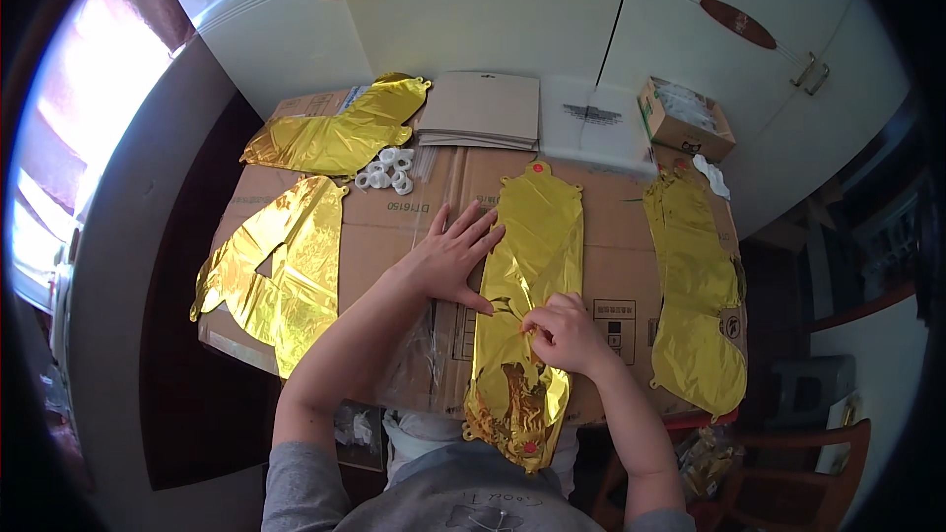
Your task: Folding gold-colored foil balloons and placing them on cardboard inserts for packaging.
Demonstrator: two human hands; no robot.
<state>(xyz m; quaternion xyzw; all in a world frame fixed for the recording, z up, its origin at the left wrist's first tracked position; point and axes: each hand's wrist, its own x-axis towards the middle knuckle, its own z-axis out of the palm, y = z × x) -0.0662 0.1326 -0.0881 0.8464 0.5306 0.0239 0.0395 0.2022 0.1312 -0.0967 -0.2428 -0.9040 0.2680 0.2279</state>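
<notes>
A flat gold foil balloon (535,227), long and narrow, lies lengthwise before me, with a small red dot near each end. Its near end is crumpled and hangs over the table's front edge toward my lap. My left hand (448,261) rests with fingers spread on the cardboard, its fingertips and thumb at the balloon's left edge. Lower down, my right hand (569,337) is closed, pinching the foil near the balloon's middle, where it puckers into creases. The fingers hide the exact spot it grips.
More flat gold foil balloons lie at the left (310,266), back left (335,138) and right (695,276). White ribbon rolls (387,170), stacked grey-brown cardboard sheets (480,110) and a small open box (687,118) sit toward the back. Flattened cardboard (616,227) covers the table. White cabinets stand behind.
</notes>
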